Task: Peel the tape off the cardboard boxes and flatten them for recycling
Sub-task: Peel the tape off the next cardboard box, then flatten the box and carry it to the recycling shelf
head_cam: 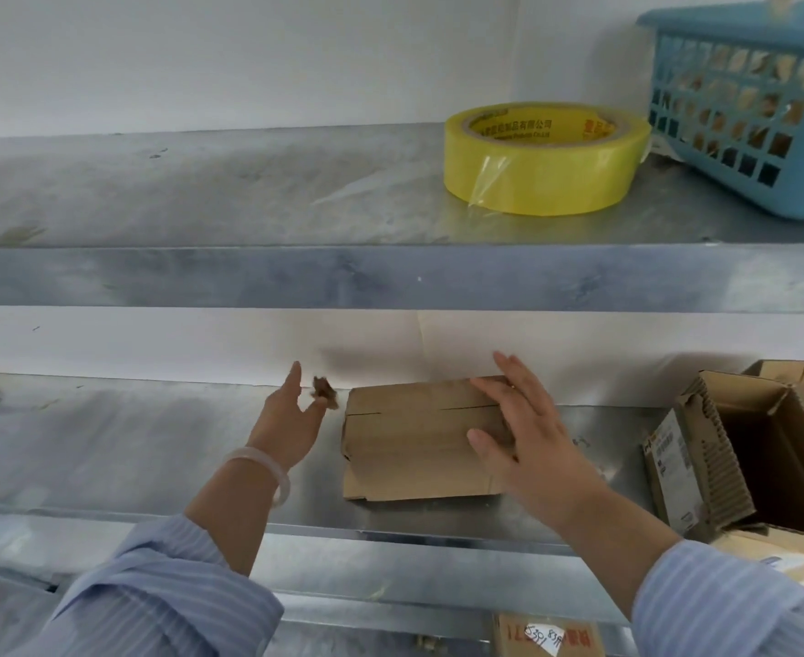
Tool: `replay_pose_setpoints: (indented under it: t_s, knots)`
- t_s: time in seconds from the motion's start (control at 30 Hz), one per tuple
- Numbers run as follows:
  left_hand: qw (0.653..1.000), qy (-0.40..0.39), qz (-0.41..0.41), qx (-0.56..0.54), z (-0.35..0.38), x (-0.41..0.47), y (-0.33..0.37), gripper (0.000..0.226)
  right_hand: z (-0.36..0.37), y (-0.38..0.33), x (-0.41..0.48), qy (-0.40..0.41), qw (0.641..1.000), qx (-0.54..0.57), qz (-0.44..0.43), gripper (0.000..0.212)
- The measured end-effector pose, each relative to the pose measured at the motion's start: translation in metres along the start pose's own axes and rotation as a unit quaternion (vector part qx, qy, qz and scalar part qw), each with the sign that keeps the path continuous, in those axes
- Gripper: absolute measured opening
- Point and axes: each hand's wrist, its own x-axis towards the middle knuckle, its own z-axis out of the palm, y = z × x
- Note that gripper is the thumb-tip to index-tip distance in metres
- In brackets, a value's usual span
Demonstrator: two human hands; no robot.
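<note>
Two hands are working at the shelf (153,443): R hand (528,433), fingers (513,372) spread flat, is pressing the right end of the box (409,443), which is lying w/ long axis left-right; L hand (286,419) is hovering just left of it, brown scrap (325,395) at its fingertips, grip unclear.

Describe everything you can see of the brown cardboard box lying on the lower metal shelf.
The cardboard box is plain brown board, pressed nearly flat, lying on the lower metal shelf near the white wall. A dark seam runs across its top face from left to right. Its front left corner is notched. No label shows on it. The right hand rests on its right end with spread, straight fingers.
</note>
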Motion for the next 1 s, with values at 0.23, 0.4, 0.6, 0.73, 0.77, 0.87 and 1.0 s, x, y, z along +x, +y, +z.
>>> replay_pose_setpoints:
  t_s: [0.23, 0.4, 0.6, 0.73, 0.77, 0.87, 1.0]
  knots:
    - [0.974, 0.021, -0.006, -0.225, 0.011, -0.049, 0.02, 0.013, -0.001, -0.006, -0.012, 0.051, 0.985, 0.077, 0.143, 0.053]
    - [0.938, -0.003, -0.023, -0.347, 0.009, -0.069, 0.025, 0.015, -0.007, -0.01, -0.008, 0.095, 0.967, 0.156, 0.176, 0.021]
    - [0.88, -0.095, -0.059, -0.462, -0.003, -0.071, 0.022, 0.023, -0.017, -0.011, 0.002, 0.084, 0.897, 0.319, 0.295, 0.028]
    - [0.91, -0.114, -0.036, -0.397, 0.001, -0.073, 0.018, 0.017, -0.022, -0.013, -0.002, 0.015, 0.935, 0.257, 0.245, 0.02]
    - [0.923, -0.107, -0.029, -0.368, 0.001, -0.073, 0.018, 0.018, -0.025, -0.013, -0.003, -0.002, 0.939, 0.249, 0.239, 0.014]
    - [0.956, -0.102, 0.021, -0.275, -0.001, -0.076, 0.023, 0.035, -0.029, -0.015, -0.005, -0.045, 0.947, 0.231, 0.22, 0.037]
    - [0.984, -0.117, 0.099, -0.088, 0.003, -0.071, 0.024, 0.067, -0.023, -0.012, -0.003, -0.077, 0.969, 0.128, 0.199, 0.07]
